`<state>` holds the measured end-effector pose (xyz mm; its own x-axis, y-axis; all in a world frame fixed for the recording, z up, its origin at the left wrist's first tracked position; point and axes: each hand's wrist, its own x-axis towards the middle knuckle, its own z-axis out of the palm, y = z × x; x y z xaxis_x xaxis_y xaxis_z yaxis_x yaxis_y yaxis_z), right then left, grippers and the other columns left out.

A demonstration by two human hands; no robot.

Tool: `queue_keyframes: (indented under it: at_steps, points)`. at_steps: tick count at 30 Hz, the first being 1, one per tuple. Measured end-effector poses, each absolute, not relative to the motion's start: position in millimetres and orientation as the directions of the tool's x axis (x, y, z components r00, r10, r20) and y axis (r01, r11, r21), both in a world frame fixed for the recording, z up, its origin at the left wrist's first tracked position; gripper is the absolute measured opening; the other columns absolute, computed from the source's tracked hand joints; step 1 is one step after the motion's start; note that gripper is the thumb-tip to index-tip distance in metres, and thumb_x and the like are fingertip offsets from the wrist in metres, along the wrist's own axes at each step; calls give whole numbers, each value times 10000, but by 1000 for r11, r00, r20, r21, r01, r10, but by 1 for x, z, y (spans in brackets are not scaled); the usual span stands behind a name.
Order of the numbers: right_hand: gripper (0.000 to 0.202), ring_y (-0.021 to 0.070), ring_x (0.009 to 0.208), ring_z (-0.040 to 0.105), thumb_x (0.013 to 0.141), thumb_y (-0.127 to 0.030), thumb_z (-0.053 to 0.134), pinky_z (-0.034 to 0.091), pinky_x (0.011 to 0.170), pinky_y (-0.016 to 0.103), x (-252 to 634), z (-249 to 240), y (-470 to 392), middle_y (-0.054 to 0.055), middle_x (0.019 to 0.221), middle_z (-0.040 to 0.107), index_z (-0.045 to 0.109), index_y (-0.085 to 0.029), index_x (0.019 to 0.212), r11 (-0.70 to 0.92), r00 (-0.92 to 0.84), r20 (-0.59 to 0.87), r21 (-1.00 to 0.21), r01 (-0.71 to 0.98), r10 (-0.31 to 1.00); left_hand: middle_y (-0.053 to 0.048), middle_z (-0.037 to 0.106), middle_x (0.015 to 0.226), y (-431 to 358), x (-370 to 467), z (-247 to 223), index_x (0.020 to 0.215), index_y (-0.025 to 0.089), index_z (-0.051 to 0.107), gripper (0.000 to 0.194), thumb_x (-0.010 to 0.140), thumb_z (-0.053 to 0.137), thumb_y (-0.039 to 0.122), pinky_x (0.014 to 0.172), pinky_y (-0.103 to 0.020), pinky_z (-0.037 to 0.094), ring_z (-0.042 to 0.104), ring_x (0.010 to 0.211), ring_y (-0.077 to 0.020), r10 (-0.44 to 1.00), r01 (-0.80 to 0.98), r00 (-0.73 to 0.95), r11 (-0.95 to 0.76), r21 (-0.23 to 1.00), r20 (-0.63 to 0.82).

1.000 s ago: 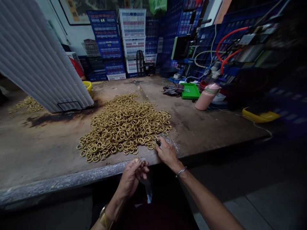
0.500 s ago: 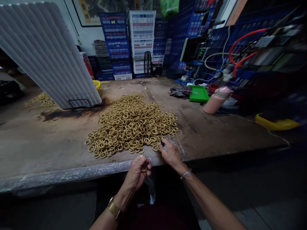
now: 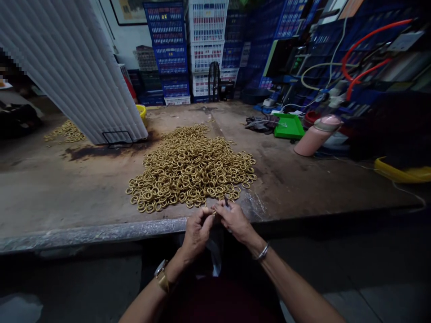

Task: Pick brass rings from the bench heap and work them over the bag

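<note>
A wide heap of gold-coloured rings (image 3: pixel 191 168) lies on the wooden table (image 3: pixel 283 193). At the table's front edge, my left hand (image 3: pixel 197 231) pinches a small gold ring (image 3: pixel 214 212) between thumb and fingers. My right hand (image 3: pixel 235 222) meets it there, its fingers closed around a small dark tool (image 3: pixel 226 202) whose tip points up. The fingertips of both hands come together at the ring, and the fingers partly hide it.
A tall ribbed white panel (image 3: pixel 111 89) stands in a wire holder at the left. Behind are stacked crates (image 3: pixel 207 54) and a small black fan (image 3: pixel 214 80). To the right are a green tray (image 3: pixel 289 126), a pink bottle (image 3: pixel 313 138) and a yellow tray (image 3: pixel 400 172).
My right hand has moved left from the edge of the heap to my left hand. My left hand has turned and risen slightly. The camera view has shifted.
</note>
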<state>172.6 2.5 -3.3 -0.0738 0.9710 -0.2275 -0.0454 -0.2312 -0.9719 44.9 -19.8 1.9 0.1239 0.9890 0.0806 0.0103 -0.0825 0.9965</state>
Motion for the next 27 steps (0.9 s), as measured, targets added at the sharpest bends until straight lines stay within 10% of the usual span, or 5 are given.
queue_keyframes:
  at_steps: [13, 27]
  points:
    - [213, 85, 472, 402, 741, -331, 464, 323, 466, 199, 177, -9, 5, -36, 510, 465, 498, -178, 598, -32, 25, -25, -942, 333, 999, 78, 372, 522, -25, 42, 3, 729, 171, 463, 293, 765, 516, 457, 378, -163, 186, 256, 386, -30, 937, -267, 272, 294, 918, -221]
    - [146, 120, 590, 495, 705, -120, 433, 295, 550, 211, 180, -4, -7, 9, 636, 581, 559, -187, 734, 328, -355, 83, -616, 716, 931, 59, 429, 559, -27, 41, 2, 701, 167, 469, 311, 740, 555, 463, 408, -175, 224, 296, 423, -36, 973, -190, 190, 169, 967, -132]
